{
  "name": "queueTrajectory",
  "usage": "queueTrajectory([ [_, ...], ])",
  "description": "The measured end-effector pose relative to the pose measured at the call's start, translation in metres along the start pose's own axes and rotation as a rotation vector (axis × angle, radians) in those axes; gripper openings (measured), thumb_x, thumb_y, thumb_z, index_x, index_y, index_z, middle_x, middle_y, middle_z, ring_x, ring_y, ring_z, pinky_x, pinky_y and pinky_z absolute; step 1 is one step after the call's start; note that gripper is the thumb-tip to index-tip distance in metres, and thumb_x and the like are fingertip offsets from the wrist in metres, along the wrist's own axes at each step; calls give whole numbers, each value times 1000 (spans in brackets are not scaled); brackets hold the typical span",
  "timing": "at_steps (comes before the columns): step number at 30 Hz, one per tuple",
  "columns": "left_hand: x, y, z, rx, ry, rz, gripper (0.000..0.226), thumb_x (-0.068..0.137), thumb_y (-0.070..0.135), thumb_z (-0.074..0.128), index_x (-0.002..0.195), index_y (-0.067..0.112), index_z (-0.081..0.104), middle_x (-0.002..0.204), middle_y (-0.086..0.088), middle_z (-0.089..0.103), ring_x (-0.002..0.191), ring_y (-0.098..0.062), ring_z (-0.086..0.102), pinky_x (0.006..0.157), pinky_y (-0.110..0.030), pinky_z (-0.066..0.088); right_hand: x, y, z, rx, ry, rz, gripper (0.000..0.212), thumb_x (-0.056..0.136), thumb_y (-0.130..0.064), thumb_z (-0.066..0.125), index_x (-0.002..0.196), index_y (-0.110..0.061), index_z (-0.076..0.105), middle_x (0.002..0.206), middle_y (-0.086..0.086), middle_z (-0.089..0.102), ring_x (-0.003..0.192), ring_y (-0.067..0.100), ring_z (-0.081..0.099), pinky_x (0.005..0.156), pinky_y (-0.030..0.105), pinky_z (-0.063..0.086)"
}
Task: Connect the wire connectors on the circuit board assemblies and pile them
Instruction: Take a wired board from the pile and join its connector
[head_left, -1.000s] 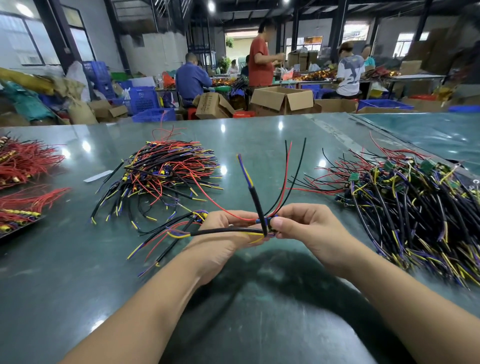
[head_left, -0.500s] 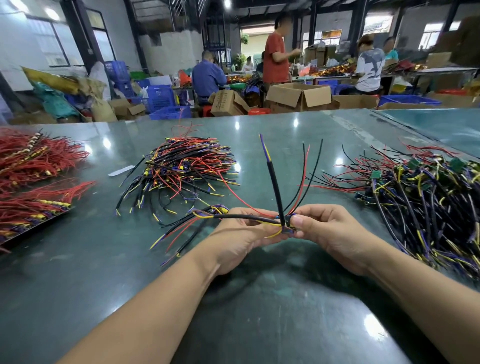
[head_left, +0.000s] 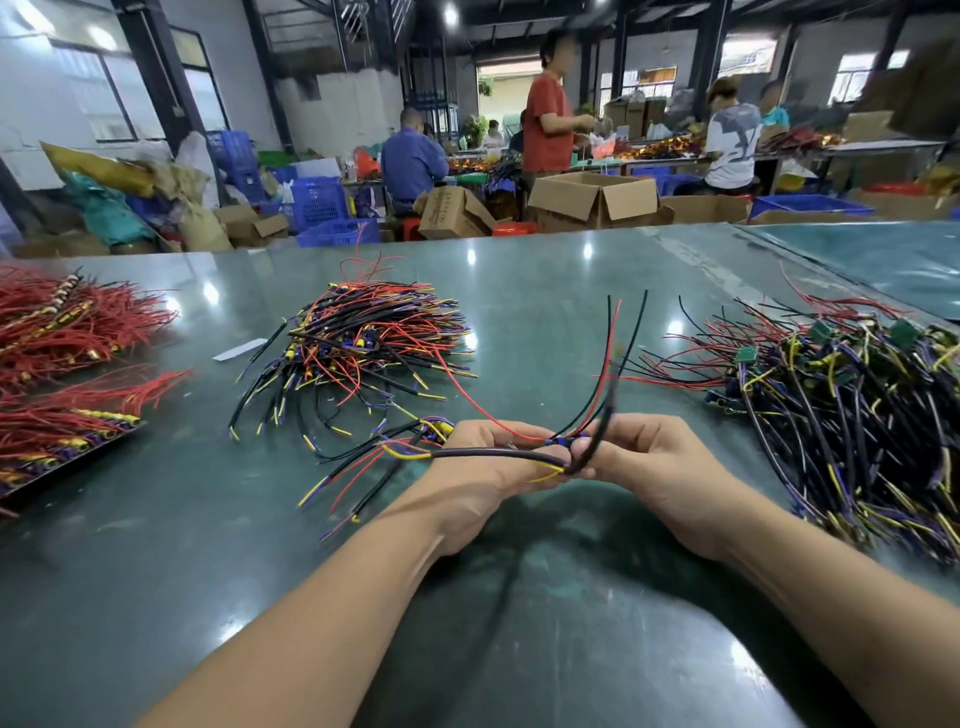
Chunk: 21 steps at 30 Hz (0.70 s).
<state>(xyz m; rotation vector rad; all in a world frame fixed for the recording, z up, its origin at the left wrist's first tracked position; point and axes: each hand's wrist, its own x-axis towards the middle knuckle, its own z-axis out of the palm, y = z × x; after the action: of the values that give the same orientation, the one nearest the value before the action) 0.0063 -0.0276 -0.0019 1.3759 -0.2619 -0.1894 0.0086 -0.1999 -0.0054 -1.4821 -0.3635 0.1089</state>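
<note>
Black-sheathed, limp and light, the wire harness (head_left: 498, 454) hangs between both hands over the bench (head_left: 571, 623). The left hand (head_left: 483, 478) and right hand (head_left: 654, 467) pinch its small connector (head_left: 563, 441); grip there, since loose leads flop.

Red, black, yellow wires (head_left: 597, 384); green table (head_left: 519, 597).

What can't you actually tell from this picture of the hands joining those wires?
Head view only:
- Whether the blue connector is fully mated: the left hand and right hand cover the joint.
- The thick black cable rising from the right hand: blurred.
- Pile on the right: cut off by the frame edge.
- Red wire bundles: cut off at the left edge.
</note>
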Motion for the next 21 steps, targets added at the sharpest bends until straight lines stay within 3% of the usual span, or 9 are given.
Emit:
queueTrajectory([
  [5, -3, 2, -4, 42, -115, 16, 17, 70, 5, 77, 86, 10, 77, 87, -13, 73, 88, -28, 69, 88, -33, 55, -3, -4, -4, 23, -50, 30, 36, 69, -20, 69, 91, 9, 67, 91, 24, 68, 81, 24, 59, 76, 22, 52],
  [7, -5, 2, -4, 30, -129, 20, 14, 74, 6, 72, 84, 12, 78, 86, -10, 74, 88, -26, 70, 84, -31, 56, -3, -3, -3, 25, -58, 32, 38, 71, -19, 68, 94, 12, 65, 95, 27, 67, 84, 24, 59, 81, 28, 50],
  [9, -6, 4, -2, 7, -149, 33, 14, 76, 4, 71, 84, 13, 78, 85, -8, 74, 84, -23, 72, 77, -25, 55, -5, -3, -4, 59, -57, 37, 33, 71, -18, 67, 91, 9, 67, 97, 30, 67, 84, 25, 60, 85, 33, 49],
  [15, -3, 2, -3, -143, -56, 15, 13, 78, -2, 65, 83, 5, 75, 85, -13, 73, 81, -25, 71, 73, -26, 56, 0, -1, -4, 181, -53, 60, 18, 71, -18, 66, 80, -4, 74, 95, 21, 71, 84, 24, 67, 85, 31, 56],
  [21, 1, 5, -6, -167, -13, -22, 22, 78, -6, 62, 70, 8, 76, 73, -6, 72, 67, -17, 70, 67, -23, 56, 6, -2, -7, 336, 63, 102, 9, 71, -12, 64, 72, -8, 73, 73, 11, 66, 62, 14, 64, 69, 21, 57],
])
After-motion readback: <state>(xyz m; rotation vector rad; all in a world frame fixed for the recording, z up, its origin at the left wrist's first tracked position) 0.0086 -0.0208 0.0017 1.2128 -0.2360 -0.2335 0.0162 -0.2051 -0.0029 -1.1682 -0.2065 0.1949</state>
